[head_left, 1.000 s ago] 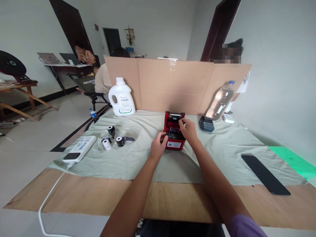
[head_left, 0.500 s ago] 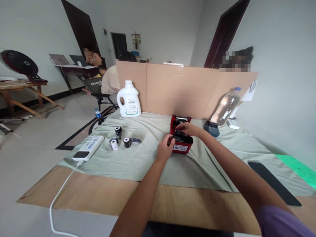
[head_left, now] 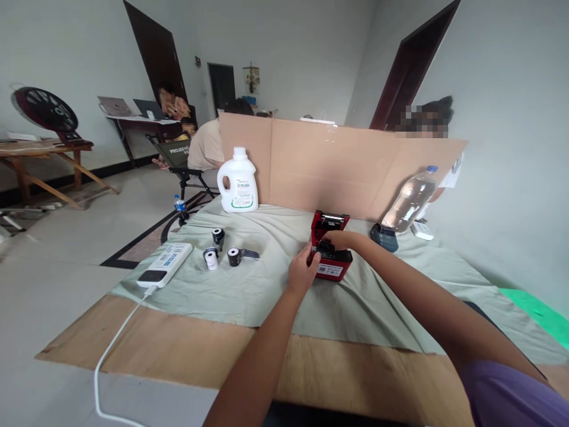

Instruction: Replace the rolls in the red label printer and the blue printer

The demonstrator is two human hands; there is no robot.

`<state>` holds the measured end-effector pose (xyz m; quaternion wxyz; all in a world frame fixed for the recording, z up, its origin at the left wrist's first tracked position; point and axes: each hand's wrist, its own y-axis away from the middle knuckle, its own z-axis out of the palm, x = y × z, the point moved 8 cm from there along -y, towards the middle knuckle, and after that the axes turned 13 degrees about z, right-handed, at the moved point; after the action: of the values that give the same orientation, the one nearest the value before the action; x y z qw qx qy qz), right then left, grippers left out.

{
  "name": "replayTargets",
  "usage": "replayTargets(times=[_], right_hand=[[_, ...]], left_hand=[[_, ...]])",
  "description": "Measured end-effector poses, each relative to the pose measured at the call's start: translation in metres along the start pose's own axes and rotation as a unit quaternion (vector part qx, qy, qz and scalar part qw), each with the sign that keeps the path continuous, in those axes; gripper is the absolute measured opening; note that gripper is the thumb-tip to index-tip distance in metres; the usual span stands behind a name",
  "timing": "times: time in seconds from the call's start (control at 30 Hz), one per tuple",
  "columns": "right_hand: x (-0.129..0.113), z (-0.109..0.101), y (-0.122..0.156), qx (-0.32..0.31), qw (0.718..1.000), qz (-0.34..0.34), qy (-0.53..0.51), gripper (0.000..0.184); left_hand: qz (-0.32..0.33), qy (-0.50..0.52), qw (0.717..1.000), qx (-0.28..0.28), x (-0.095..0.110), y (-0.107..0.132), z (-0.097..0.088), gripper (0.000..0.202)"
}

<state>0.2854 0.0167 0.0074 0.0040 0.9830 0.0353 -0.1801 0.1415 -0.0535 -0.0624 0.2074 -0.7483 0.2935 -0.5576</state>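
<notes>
A small red and black receipt printer point(head_left: 331, 271) stands on the cloth with its lid point(head_left: 329, 222) raised. My left hand point(head_left: 304, 268) grips its left side, the thumb at the front corner. From the right, my right hand point(head_left: 338, 239) reaches into the opened compartment with its fingers bent down. The fingertips are hidden there, so I cannot make out what they hold. To the left lie three small rolls: a black-wrapped roll point(head_left: 217, 236), a white paper roll point(head_left: 210, 258) and a dark roll point(head_left: 233, 256) with a loose strip trailing to the right.
A cardboard screen point(head_left: 320, 166) runs along the back. Before it stand a white jug point(head_left: 239, 184), a tilted bottle point(head_left: 411, 198) and a dark grey device point(head_left: 384, 237). A white power strip point(head_left: 165, 265) with a cable lies left. A dark flat pad point(head_left: 482, 313) is partly behind my right arm.
The view has shifted slightly, moving the scene a little right and down. My right hand sits lower in the printer's compartment, its fingers more hidden. My left hand keeps its hold.
</notes>
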Motion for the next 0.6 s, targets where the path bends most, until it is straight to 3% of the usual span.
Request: replayTargets(times=[0.1, 0.27, 0.43, 0.53, 0.6], right_hand=[[-0.001, 0.016, 0.002, -0.119, 0.988, 0.028, 0.099, 0.025], [-0.010, 0.007, 0.018, -0.139, 0.979, 0.018, 0.149, 0.038], [-0.018, -0.021, 0.037, -0.088, 0.990, 0.000, 0.111, 0.037], [-0.029, -0.054, 0.043, 0.017, 1.000, -0.017, -0.017, 0.034], [-0.037, -0.069, 0.047, 0.065, 0.990, -0.030, -0.123, 0.035]], left_hand=[[-0.001, -0.003, 1.000, -0.006, 0.001, -0.002, 0.001, 0.047], [-0.009, -0.020, 1.000, -0.006, 0.001, -0.002, 0.002, 0.046], [-0.003, -0.003, 1.000, 0.009, 0.000, -0.001, 0.001, 0.044], [-0.005, 0.008, 1.000, 0.015, 0.000, 0.000, 0.000, 0.041], [-0.007, 0.014, 1.000, 0.017, 0.000, 0.000, -0.001, 0.037]])
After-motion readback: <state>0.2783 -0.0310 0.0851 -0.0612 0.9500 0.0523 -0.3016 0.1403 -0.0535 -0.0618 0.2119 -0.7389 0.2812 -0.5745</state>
